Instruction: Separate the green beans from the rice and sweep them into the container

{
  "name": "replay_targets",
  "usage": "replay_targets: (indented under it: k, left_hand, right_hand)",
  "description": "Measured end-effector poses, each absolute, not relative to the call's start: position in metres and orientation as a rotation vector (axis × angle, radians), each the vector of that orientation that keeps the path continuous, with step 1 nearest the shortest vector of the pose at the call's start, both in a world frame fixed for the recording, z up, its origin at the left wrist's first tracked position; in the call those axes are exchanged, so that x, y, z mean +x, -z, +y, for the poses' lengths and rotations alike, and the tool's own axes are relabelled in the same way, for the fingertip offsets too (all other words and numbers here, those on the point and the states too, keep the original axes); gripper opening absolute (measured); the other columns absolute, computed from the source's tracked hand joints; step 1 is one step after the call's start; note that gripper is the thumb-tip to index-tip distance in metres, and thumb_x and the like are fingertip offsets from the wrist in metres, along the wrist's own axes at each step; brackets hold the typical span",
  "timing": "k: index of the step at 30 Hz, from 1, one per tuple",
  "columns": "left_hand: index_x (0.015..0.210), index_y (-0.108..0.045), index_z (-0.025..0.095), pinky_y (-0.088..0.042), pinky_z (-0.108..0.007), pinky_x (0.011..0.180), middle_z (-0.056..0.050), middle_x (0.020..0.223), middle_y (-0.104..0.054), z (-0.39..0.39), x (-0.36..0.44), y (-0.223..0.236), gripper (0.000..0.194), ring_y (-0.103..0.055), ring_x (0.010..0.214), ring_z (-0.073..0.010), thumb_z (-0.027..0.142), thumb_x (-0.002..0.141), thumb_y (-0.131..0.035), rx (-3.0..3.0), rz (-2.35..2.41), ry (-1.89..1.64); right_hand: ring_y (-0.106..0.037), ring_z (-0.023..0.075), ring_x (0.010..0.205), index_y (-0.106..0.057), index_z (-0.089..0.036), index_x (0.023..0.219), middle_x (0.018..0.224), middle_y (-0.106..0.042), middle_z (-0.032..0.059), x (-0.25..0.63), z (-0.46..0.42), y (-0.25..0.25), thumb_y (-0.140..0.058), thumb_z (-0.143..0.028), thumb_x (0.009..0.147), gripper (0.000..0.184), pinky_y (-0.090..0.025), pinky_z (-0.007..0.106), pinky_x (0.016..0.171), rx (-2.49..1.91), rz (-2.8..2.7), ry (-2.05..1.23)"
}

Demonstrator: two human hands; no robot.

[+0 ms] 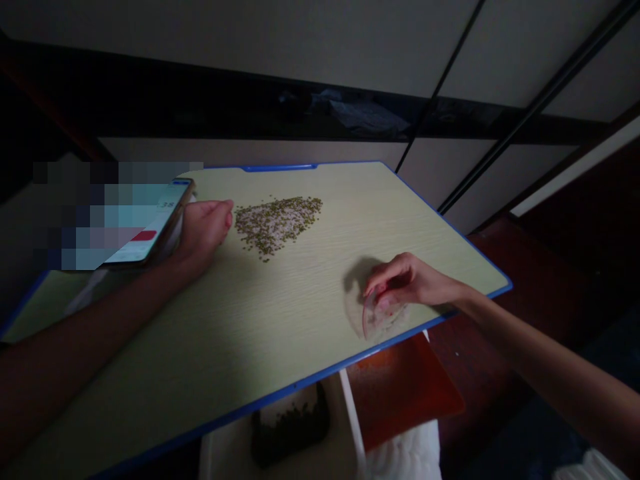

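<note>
On the pale folding table lies a loose pile of green beans mixed with whitish grains [277, 223], which look like mung beans and rice. My left hand [206, 227] is closed in a fist just left of this pile; whatever its fingers hold is hidden. Near the front right edge, my right hand [407, 283] grips a clear plastic cup [383, 323], tilted so its rim faces left, low over the tabletop. Its contents are hard to make out.
A lit phone [145, 230], partly pixelated, leans at the table's left. Below the front edge stand a white bin [350, 427] with a dark container [290, 427] inside and an orange-red tray [405, 387]. Cabinet panels [300, 40] rise behind the blue-rimmed table [300, 300].
</note>
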State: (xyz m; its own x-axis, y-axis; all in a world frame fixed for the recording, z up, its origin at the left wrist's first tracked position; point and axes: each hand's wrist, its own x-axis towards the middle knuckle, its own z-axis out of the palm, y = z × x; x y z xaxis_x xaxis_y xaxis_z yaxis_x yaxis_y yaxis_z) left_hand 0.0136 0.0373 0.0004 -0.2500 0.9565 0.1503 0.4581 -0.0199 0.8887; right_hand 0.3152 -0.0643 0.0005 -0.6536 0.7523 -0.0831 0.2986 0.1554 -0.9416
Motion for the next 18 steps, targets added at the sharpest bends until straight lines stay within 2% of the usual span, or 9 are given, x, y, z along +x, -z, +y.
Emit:
replay_targets:
  k: [9, 18]
  left_hand:
    - [0.049, -0.039, 0.018, -0.023, -0.022, 0.040, 0.007, 0.036, -0.032, 0.034, 0.013, -0.004, 0.027, -0.029, 0.035, -0.0068, 0.025, 0.075, -0.044, 1.528, 1.752, -1.164]
    - [0.052, -0.042, 0.018, -0.026, -0.021, 0.047, 0.006, 0.040, -0.036, 0.027, 0.013, -0.009, 0.025, -0.034, 0.042, -0.0087, 0.028, 0.075, -0.042, 1.798, 1.813, -0.972]
  right_hand:
    - [-0.034, 0.0037, 0.044, -0.067, -0.010, 0.088, 0.053, -0.046, -0.0042, 0.334, -0.056, 0.006, -0.069, -0.026, 0.068, 0.026, -0.025, 0.019, 0.038, -1.209, -1.794, -1.265]
    - [-0.034, 0.0049, 0.047, -0.067, -0.010, 0.088, 0.055, -0.046, -0.0040, 0.340, -0.070, 0.005, -0.068, -0.025, 0.068, 0.026, -0.027, 0.020, 0.042, -1.229, -1.823, -1.213]
